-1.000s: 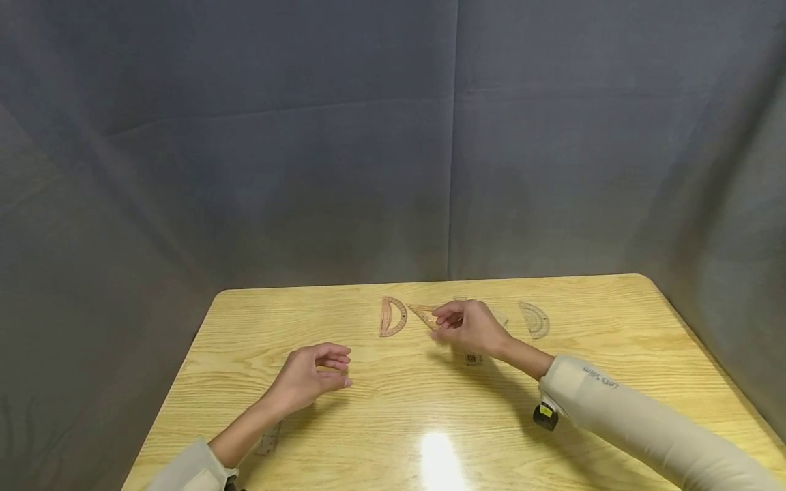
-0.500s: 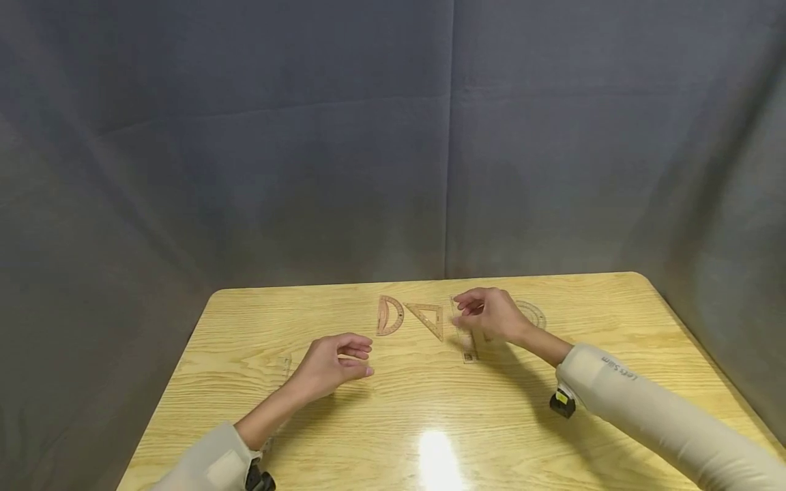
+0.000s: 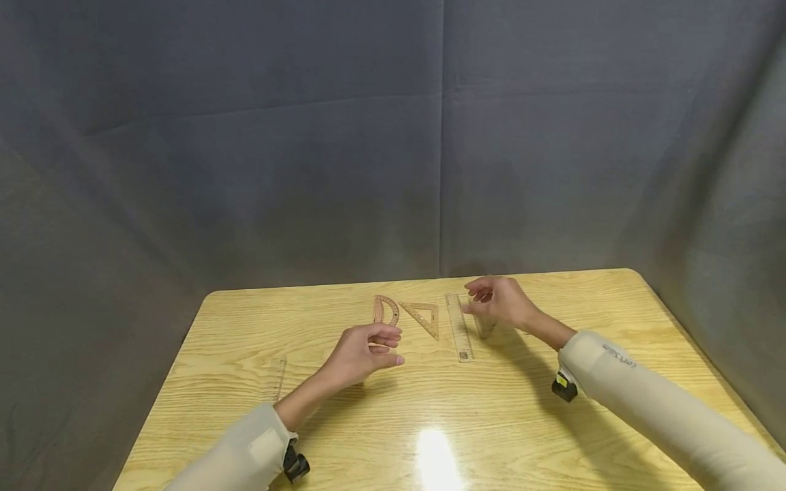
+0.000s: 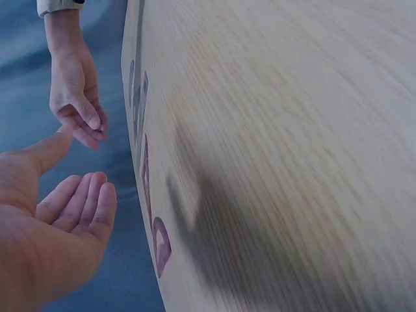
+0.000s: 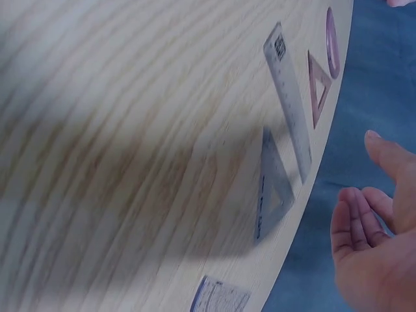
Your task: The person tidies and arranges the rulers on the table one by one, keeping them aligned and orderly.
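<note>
My left hand, fingers bent loosely and thumb apart, hovers over the table just in front of an orange protractor, partly covering it in the head view. Nothing is between its fingers. Above a clear set square hovers my right hand, also holding nothing, its thumb and fingers spread apart. Just left of that hand lies a clear ruler. An orange set square lies between this ruler and the orange protractor. The right wrist view catches part of a clear protractor.
A second clear ruler lies on the left of the wooden table, partly behind the left forearm. Grey cloth hangs behind the table's far edge and at both sides. A bright glare spot marks the table's front middle.
My left hand has moved right and forward, to in front of the orange protractor. My right hand has moved right, from the orange set square past the ruler to the clear set square.
</note>
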The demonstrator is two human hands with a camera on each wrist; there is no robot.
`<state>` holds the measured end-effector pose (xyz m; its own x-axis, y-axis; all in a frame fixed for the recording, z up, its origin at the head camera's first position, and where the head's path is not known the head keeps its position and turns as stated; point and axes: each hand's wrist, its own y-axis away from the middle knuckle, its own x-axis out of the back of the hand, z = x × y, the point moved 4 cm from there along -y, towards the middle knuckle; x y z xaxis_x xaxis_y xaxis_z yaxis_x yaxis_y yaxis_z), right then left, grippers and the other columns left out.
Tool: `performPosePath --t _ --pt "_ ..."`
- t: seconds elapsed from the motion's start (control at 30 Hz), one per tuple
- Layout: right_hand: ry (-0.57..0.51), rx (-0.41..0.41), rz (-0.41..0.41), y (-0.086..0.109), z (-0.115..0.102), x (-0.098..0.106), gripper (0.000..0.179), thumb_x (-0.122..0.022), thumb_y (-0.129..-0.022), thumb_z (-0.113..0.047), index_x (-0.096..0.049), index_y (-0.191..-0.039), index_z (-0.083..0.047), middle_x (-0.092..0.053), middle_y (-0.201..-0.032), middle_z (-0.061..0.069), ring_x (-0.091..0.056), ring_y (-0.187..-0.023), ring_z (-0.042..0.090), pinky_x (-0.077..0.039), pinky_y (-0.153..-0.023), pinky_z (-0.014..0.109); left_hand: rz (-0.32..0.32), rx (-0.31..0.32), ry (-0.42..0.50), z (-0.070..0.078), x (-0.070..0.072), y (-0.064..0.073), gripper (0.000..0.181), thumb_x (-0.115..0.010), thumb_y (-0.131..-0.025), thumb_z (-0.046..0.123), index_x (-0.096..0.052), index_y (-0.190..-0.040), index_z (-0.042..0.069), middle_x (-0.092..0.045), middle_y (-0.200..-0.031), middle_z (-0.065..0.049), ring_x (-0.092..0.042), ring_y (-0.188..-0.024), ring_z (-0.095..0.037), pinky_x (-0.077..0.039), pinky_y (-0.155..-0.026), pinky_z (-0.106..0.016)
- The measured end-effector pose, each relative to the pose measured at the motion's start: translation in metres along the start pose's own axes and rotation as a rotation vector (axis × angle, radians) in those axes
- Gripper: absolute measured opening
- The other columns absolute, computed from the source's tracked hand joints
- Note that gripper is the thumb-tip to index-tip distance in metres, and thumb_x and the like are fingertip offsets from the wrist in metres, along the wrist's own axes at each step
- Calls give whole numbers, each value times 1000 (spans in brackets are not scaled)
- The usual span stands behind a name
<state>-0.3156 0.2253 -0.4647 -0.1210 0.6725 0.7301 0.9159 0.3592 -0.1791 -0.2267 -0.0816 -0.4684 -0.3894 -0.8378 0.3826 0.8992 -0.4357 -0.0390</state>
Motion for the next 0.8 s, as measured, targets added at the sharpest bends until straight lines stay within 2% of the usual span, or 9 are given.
performPosePath --t 0.2,0.53,0.8 --pt "-32 -3 -21 -6 7 0 47 -88 -88 -15 -72 -125 9 -74 -116 26 -73 -98 33 -62 -86 48 3 -19 8 0 -10 -11 45 -85 -92 13 -69 -132 -1 -70 -131 -22 -69 -119 -33 -59 -98 -28" --pt "2 -10 -56 -16 18 -5 49 -88 -89 -16 -70 -127 9 -71 -125 27 -71 -105 39 -62 -89 51 -36 -13 4 -2 -29 -27 49 -85 -92 12 -67 -134 -5 -70 -130 -23 -69 -119 -37 -60 -97 -29" --pt "21 -18 -68 -20 22 -11 50 -89 -88 -19 -71 -126 9 -72 -122 24 -69 -106 38 -61 -88 49 -40 -6 20 -4 -46 -37 50 -86 -90 8 -67 -133 -7 -70 -130 -22 -68 -119 -36 -59 -100 -31"
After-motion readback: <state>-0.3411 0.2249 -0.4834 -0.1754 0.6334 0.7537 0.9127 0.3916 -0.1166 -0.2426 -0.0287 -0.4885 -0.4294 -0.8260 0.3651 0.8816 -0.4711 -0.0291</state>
